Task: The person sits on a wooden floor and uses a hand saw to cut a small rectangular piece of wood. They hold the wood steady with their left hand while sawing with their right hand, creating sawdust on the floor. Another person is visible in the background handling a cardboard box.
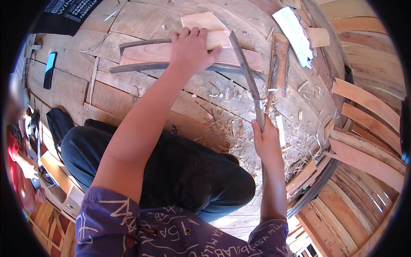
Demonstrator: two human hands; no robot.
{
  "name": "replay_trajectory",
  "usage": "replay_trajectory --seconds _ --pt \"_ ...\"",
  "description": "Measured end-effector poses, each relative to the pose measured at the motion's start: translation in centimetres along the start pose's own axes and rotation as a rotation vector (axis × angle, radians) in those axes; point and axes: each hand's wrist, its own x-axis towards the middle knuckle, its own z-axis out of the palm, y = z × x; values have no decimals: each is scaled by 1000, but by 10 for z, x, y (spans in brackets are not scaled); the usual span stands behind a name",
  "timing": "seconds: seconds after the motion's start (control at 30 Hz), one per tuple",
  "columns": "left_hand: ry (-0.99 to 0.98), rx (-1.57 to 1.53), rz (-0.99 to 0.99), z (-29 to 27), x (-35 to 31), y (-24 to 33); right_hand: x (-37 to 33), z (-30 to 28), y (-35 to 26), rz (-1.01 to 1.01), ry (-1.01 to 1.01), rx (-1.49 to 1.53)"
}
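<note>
My left hand (pixel 192 48) lies over a pale wooden piece (pixel 217 39), fingers curled on its far side and thumb stretched along it, pressing it down. Beneath it is a wider reddish board (pixel 147 54) bordered by dark strips, on the plank floor. My right hand (pixel 267 137) is wrapped round the wooden handle of a long-handled knife (pixel 248 77). Its dark blade slants up and to the left, with the tip beside the right end of the pale piece. Whether the edge touches the wood, I cannot tell. The handle runs back under my right forearm.
Curled shavings (pixel 239 137) litter the floor. Right of the knife lie a bark-covered stick (pixel 280 64) and a white sheet (pixel 293 36). A phone (pixel 50 70) and black bag (pixel 66 17) are at left. Wooden slats (pixel 368 103) line the right; a person in red (pixel 19 167) sits far left.
</note>
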Motion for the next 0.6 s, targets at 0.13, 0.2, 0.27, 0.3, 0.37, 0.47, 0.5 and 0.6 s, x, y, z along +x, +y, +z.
replay_trajectory --seconds 0.13,0.2,0.27,0.3,0.37,0.47,0.5,0.6 --pt "-4 20 7 1 0 6 47 18 -3 -108 67 -8" --pt "-30 1 -16 -1 2 8 72 21 -11 -132 69 2" --pt "-37 2 -29 -1 2 5 85 24 -15 -162 71 5" --pt "-31 12 -23 0 1 4 88 25 -15 -177 76 4" --pt "-16 20 -16 0 1 3 88 27 -17 -166 73 1" --pt "-5 14 -28 0 0 3 82 26 -20 -103 38 -10" --pt "-9 8 -37 0 -1 5 72 22 -18 -91 29 -20" --pt "-21 9 -54 -1 1 5 34 14 -5 -81 62 -38"
